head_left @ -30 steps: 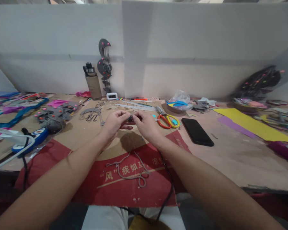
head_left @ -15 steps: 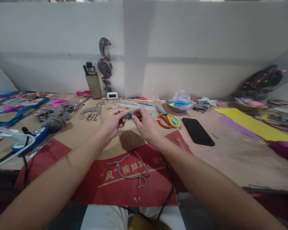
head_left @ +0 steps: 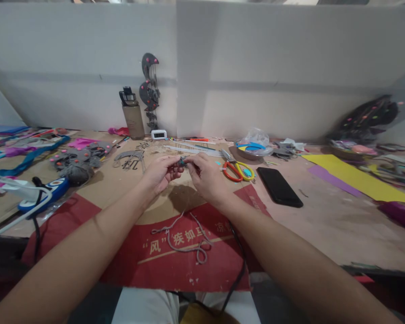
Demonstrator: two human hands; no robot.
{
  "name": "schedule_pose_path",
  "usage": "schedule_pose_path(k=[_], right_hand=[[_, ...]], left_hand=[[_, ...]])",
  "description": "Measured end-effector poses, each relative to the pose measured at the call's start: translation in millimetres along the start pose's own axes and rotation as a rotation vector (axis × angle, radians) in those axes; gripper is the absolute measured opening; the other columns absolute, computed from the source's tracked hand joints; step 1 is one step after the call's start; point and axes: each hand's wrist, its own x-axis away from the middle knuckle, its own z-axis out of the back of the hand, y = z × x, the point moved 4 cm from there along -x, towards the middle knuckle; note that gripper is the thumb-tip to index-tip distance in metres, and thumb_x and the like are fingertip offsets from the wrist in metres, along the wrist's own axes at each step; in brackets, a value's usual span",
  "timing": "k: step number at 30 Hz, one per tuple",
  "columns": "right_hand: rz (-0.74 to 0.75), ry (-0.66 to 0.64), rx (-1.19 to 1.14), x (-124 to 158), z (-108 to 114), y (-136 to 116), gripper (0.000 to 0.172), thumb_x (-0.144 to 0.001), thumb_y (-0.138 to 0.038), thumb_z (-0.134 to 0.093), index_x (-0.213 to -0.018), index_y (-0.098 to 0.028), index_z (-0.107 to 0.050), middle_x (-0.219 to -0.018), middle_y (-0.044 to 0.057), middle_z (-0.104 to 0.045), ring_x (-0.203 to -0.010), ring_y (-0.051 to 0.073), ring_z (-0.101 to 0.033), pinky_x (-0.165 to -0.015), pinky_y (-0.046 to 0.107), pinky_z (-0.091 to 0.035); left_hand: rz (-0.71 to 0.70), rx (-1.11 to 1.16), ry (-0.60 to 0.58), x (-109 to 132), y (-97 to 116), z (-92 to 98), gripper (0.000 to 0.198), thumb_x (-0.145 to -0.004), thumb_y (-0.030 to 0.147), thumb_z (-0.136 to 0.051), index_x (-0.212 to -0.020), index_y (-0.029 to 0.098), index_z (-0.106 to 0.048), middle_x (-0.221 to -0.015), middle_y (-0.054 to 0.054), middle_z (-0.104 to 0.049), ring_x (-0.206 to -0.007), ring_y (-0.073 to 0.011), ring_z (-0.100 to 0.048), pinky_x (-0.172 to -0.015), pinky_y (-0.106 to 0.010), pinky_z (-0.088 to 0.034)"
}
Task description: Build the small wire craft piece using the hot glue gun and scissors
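Between my two hands, above the cardboard, is a small dark teal piece, too small to make out in detail. My left hand pinches it from the left, thumb and forefinger together. The fingertips of my right hand close on its right side. A grey yarn trails down below my hands and lies in loops on the red printed part of the cardboard. To the right of my right hand rest scissors with one red and one yellow handle.
A black phone lies right of the scissors. Farther back stand a bottle, a small white clock and a bowl holding a plastic bag. Grey yarn and a power strip are at left, yellow paper at right.
My right fingers have shifted slightly on the small teal piece, and my left fingers have turned a little. The view has moved slightly; the yarn loops lie as before.
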Motion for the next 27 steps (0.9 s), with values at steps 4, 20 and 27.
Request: schedule_pose_path(k=[4, 20, 27], right_hand=[[0.038, -0.022, 0.044, 1.5, -1.7, -0.2, 0.023, -0.09, -0.018, -0.042, -0.095, -0.018, -0.064, -0.089, 0.007, -0.058, -0.085, 0.017, -0.055, -0.078, 0.031, -0.044], [-0.292, 0.001, -0.174, -1.2, -7.5, 23.9, 0.021, -0.083, -0.031, -0.051, -0.096, -0.016, -0.06, -0.073, 0.002, -0.058, -0.065, 0.014, -0.051, -0.062, 0.027, -0.04], [-0.526, -0.16, -0.405, -6.4, -3.6, 29.2, 0.025, -0.081, -0.037, -0.051, -0.076, -0.017, -0.064, -0.052, -0.005, -0.041, -0.047, 0.008, -0.033, -0.045, 0.022, -0.024]], left_hand=[[-0.014, -0.011, -0.015, 1.8, 1.0, -1.4, 0.009, -0.077, 0.019, -0.064, -0.076, 0.01, -0.062, -0.065, -0.003, -0.061, -0.053, -0.0075, -0.057, -0.047, -0.017, -0.046], [-0.159, -0.146, 0.113, -8.8, 6.6, 13.9, 0.013, -0.073, 0.02, -0.068, -0.068, 0.012, -0.058, -0.053, 0.0, -0.055, -0.047, -0.0063, -0.051, -0.045, -0.017, -0.041], [-0.306, -0.087, 0.299, -24.9, 31.3, 56.3, 0.016, -0.069, 0.021, -0.07, -0.067, 0.013, -0.057, -0.054, 0.002, -0.054, -0.047, -0.0058, -0.049, -0.045, -0.016, -0.038]])
